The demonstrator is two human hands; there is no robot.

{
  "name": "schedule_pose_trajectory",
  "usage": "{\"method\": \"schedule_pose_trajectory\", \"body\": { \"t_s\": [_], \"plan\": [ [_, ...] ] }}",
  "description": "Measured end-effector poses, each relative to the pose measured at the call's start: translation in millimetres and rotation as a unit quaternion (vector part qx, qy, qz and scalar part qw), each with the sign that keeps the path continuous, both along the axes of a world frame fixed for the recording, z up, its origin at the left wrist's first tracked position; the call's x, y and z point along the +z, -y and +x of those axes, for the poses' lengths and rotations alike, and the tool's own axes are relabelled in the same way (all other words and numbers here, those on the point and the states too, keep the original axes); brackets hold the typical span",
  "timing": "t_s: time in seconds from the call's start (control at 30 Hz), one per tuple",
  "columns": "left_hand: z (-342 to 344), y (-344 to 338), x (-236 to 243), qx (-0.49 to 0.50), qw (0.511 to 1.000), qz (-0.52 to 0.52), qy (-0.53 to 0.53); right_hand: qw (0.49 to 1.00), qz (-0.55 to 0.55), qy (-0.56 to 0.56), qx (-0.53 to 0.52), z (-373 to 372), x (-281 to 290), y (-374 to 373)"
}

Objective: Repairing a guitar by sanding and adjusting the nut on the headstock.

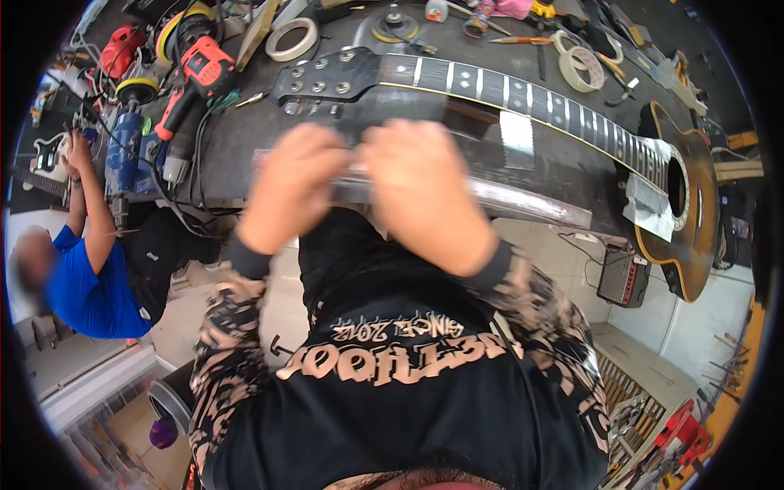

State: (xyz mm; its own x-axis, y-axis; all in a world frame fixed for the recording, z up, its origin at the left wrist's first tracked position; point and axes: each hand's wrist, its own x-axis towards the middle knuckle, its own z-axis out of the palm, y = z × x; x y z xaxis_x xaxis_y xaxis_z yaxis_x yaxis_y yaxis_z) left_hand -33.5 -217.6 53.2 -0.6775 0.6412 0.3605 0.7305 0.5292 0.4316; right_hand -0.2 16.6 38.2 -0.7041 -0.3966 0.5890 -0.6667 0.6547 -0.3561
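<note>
My left hand [298,184] and my right hand [420,184] are close together over the front edge of the dark workbench [563,196]. Both are blurred by motion, with fingers curled closed; whatever lies between them, if anything, cannot be made out. Just beyond them an acoustic guitar [702,204] lies across the bench, its dark headstock [327,77] to the left and its body to the right. Pale inlays mark the fretboard [482,86]. Whitish masking tape [649,200] covers part of the top beside the soundhole. A shiny metal plate [516,139] rests against the neck's near side.
Tape rolls [291,39] [581,69] lie behind the guitar. At the left are a red power tool [208,65], a blue power tool [125,151] and loose cables. A co-worker in a blue shirt [94,282] handles a guitar at far left. A small amplifier [622,276] stands below right.
</note>
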Motion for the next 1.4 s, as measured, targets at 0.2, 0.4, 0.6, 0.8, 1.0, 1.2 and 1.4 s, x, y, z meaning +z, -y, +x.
{"method": "schedule_pose_trajectory", "body": {
  "t_s": [0.2,0.4,0.6,0.8,1.0,1.2,1.4],
  "plan": [
    [-6.5,12.5,4.1,0.028,0.999,0.020,0.005,0.999,0.015,-0.019,-0.027,-7.6,-8.0,27.4],
    [24.0,-160.5,-20.1,-0.121,0.990,0.078,-0.007,0.976,0.101,0.067,-0.178,81.2,14.3,-138.7],
    [40.2,-229.9,-30.4,-0.157,0.981,0.107,-0.040,0.957,0.115,0.101,-0.247,106.3,32.6,-186.8],
    [13.2,-78.0,-17.9,-0.078,0.995,0.059,-0.024,0.990,0.100,0.033,-0.092,41.1,10.5,-71.0],
    [-7.2,51.4,-2.2,0.081,0.996,0.035,0.026,0.996,0.039,-0.077,-0.033,-20.6,-11.6,72.6],
    [9.6,-57.7,-10.0,-0.049,0.998,0.044,-0.002,0.997,0.038,0.023,-0.055,31.3,2.0,-52.6],
    [41.6,-229.8,-31.7,-0.163,0.980,0.113,-0.036,0.973,0.073,0.098,-0.198,102.4,24.8,-196.2]
  ]
}}
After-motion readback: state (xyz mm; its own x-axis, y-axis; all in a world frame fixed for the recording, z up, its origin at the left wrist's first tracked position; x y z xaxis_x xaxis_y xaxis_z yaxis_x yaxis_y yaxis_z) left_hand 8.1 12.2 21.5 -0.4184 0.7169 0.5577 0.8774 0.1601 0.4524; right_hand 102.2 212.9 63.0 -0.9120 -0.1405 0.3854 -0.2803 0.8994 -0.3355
